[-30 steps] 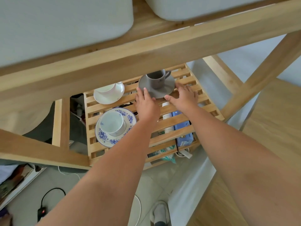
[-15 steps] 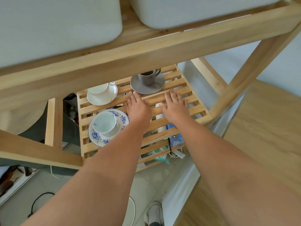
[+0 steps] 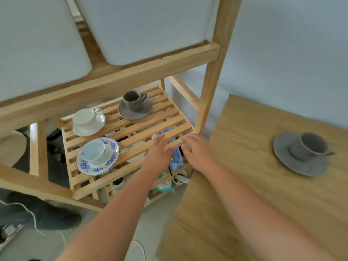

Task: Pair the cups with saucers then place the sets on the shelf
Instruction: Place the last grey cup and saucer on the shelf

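Three cup-and-saucer sets stand on the slatted wooden shelf (image 3: 165,110): a grey cup (image 3: 133,97) on a grey saucer (image 3: 125,113) at the back, a white cup (image 3: 85,116) on a white saucer (image 3: 82,131) to its left, and a pale cup (image 3: 93,150) on a blue-flowered saucer (image 3: 111,160) in front. A fourth set, a grey cup (image 3: 308,146) on a grey saucer (image 3: 288,162), sits on the wooden table at the right. My left hand (image 3: 159,152) and my right hand (image 3: 196,152) hover empty, fingers apart, over the shelf's front right corner.
The wooden table (image 3: 244,185) fills the lower right beside the shelf's upright post (image 3: 212,81). White bins (image 3: 141,25) sit on the tier above. A blue box (image 3: 176,159) and clutter lie on the lowest tier. A cable (image 3: 28,210) runs across the floor at left.
Both hands have let go of the grey set and drawn back from it to the shelf's front right corner. The view has swung right, bringing the table and its grey set into sight.
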`<state>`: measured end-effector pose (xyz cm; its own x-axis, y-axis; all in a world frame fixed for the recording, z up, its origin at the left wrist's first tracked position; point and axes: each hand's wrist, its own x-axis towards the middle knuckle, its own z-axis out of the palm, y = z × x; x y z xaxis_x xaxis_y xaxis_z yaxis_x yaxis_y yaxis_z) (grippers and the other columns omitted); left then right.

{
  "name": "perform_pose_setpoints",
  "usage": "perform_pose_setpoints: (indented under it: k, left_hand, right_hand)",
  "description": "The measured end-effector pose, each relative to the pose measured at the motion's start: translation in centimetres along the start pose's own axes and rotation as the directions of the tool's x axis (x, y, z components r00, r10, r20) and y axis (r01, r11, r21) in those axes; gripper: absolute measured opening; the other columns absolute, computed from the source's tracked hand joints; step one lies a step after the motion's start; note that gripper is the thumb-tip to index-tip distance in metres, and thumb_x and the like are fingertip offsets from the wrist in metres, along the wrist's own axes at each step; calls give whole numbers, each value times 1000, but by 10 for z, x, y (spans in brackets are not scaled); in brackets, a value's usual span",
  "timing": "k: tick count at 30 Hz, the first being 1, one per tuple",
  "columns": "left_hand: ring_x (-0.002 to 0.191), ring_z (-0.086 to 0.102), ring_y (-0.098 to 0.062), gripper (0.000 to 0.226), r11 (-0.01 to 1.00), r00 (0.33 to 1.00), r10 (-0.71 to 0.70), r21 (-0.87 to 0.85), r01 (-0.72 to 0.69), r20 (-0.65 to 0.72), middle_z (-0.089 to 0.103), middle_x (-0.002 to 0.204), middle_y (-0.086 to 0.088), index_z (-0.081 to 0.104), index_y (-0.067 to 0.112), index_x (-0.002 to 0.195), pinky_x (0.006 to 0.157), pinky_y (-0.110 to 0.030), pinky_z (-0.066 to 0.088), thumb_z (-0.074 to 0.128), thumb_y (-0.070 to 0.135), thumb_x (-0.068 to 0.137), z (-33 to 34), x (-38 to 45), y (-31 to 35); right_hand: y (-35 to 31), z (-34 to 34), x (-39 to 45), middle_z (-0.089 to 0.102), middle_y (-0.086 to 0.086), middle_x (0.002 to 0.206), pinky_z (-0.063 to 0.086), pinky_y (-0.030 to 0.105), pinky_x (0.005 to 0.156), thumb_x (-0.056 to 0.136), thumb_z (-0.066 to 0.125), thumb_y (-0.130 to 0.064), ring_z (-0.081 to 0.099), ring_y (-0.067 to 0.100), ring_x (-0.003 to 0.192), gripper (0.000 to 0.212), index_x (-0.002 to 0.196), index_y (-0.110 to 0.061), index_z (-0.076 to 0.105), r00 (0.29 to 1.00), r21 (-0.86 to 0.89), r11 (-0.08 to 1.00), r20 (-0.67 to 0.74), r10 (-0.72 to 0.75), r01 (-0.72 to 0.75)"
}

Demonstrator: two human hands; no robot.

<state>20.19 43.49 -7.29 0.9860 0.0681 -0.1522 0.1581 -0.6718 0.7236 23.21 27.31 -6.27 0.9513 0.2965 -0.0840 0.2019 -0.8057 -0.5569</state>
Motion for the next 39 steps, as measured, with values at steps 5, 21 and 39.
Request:
perform_pose_setpoints:
  k: [5, 21, 39]
  left_hand:
    - [100, 44, -1, 38, 968, 967, 250, 6, -250, 40, 47, 132, 5, 56, 21, 134, 90, -14, 36, 58, 21, 96, 47, -37, 67]
    - [60, 67, -13, 47, 863, 910, -32, -447, 234, 414, 73, 83, -10, 40, 12, 140, 54, -20, 56, 59, 13, 97, 189, -32, 199]
    - [58, 70, -17, 50, 844, 863, -123, -406, 351, 490, 74, 79, -15, 41, 17, 131, 52, -26, 58, 70, 11, 90, 208, 4, 240]
  right_hand:
    - [78, -35, -89, 53, 7, 141, 33, 37, 110, 93, 55, -25, 47, 28, 129, 36, 127, -15, 61, 981, 24, 994, -158, 109, -107]
    - [228, -116, -219, 67, 6, 110, 45, 41, 90, 82, 60, -11, 55, 32, 101, 26, 104, -17, 72, 566, 159, 787, -612, 553, -597]
    - [251, -176, -149, 72, 6, 100, 51, 35, 78, 95, 51, -33, 68, 24, 89, 32, 124, -21, 58, 620, 454, 654, -247, 745, -605]
